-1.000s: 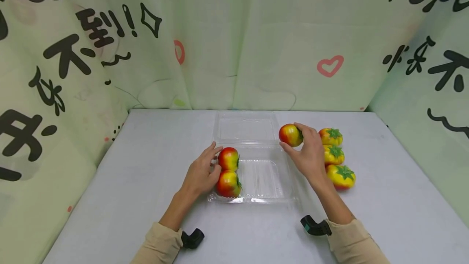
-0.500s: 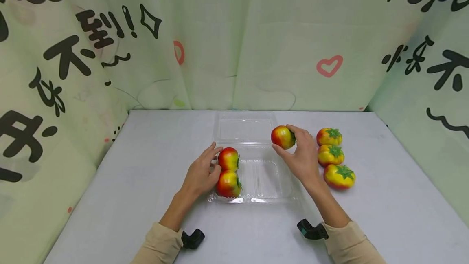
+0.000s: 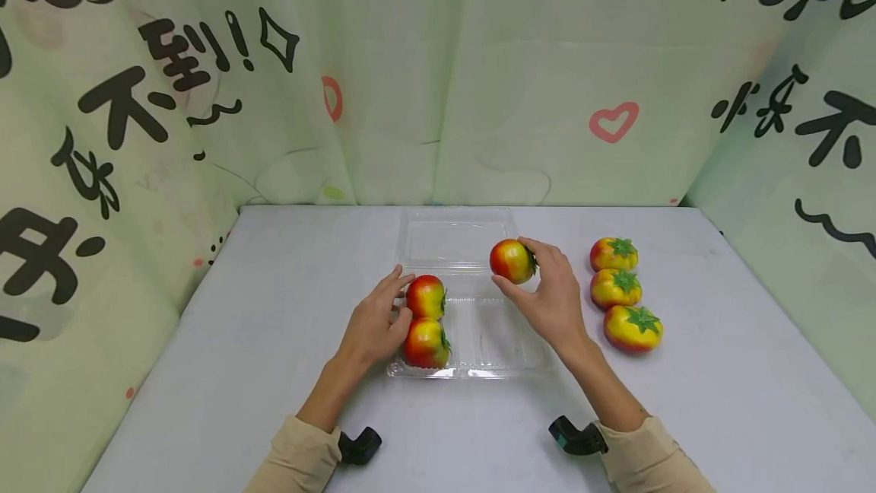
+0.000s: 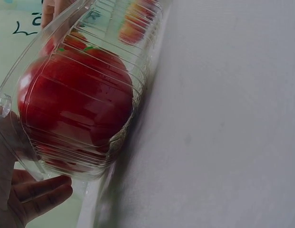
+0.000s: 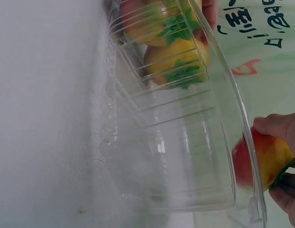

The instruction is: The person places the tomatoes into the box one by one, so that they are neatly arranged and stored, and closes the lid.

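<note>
A red and yellow tomato point(image 3: 512, 261) with a green calyx is pinched between the thumb and fingertips of my right hand point(image 3: 547, 291). It is raised above the back right of the clear plastic box point(image 3: 498, 341); the right wrist view shows this tomato point(image 5: 264, 161) beyond the box's rim. Two tomatoes, a rear one point(image 3: 426, 297) and a front one point(image 3: 426, 343), lie along the box's left side, calyxes facing right. My left hand point(image 3: 375, 323) rests at the box's left edge beside them. In the left wrist view, the fingers point(image 4: 43, 194) extend past the clear wall.
The box's clear lid point(image 3: 458, 238) lies folded back behind it on the white table point(image 3: 287, 287). To the right, three tomatoes point(image 3: 615, 288) stand in a row, green calyxes up. A pale green printed curtain point(image 3: 520, 82) surrounds the table's back and sides.
My right hand has carried its tomato left from near the row on the right to over the box's back right part. The left hand and the two tomatoes beside it keep their place.
</note>
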Motion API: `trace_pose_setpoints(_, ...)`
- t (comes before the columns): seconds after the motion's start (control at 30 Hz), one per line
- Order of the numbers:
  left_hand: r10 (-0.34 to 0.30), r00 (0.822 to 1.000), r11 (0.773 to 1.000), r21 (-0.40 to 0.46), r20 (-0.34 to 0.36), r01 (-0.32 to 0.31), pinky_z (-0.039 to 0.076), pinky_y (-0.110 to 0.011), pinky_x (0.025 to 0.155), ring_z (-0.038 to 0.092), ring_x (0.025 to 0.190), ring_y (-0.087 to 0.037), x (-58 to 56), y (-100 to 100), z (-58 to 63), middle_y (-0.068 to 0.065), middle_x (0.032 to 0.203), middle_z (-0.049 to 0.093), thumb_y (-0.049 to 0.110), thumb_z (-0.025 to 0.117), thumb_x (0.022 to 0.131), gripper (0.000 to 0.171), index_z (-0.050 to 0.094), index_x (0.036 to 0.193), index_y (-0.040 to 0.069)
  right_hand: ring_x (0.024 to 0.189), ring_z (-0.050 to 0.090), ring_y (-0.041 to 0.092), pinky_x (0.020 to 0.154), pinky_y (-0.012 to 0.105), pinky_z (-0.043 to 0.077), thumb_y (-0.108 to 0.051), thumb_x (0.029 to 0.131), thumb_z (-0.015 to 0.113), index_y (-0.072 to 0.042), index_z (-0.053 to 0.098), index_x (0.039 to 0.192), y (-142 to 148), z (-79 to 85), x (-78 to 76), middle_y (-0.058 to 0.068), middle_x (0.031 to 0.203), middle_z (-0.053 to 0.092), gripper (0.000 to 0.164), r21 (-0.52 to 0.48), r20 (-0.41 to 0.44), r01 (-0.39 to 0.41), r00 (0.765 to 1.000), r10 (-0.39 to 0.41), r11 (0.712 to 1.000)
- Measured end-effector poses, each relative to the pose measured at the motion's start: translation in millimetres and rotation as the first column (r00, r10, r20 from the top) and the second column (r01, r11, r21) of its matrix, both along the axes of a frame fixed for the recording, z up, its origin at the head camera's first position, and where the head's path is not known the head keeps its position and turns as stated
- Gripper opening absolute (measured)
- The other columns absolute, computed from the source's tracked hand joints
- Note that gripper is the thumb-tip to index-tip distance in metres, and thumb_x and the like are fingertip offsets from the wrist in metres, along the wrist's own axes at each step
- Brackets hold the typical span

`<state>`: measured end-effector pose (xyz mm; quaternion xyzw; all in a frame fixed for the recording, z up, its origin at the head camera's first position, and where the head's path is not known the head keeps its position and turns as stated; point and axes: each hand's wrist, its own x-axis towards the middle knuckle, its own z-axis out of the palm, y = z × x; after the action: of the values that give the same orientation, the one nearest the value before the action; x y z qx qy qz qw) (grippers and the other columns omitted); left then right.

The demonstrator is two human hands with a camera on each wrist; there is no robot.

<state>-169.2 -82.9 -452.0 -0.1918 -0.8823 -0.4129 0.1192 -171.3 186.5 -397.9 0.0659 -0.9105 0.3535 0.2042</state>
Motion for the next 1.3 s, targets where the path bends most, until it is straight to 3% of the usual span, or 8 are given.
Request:
trace_pose_setpoints(0.63,0.007,0.999,0.999,-0.039,-0.043,-0.009,0.061,-0.045,0.087,0.073,0.105,-0.033,-0.1,0.0,-0.1,-0.022,0.151,0.051,0.009,0.061,0.090,0.050,0.060,0.139,0.002,0.114,0.059,0.032,0.094,0.052,0.057,-0.028,0.081,0.086,-0.003,0.058,0.137,-19.2,-13.0,5.0,0.017,0.131,0.062,0.067,-0.003,0.026,-0.074,0.997,0.074,0.997)
trace_pose_setpoints(1.3,0.008,1.000,0.999,-0.036,-0.026,-0.009,0.061,-0.043,0.086,0.072,0.106,-0.032,1.0,0.2,1.6,-0.021,0.153,0.050,0.009,0.063,0.090,0.051,0.059,0.140,0.002,0.114,0.063,0.031,0.093,0.046,0.059,-0.035,0.079,0.088,-0.003,0.060,0.132,-37.9,-23.7,8.4,0.016,0.129,0.064,0.069,-0.001,0.163,-0.105,0.981,0.104,0.994)
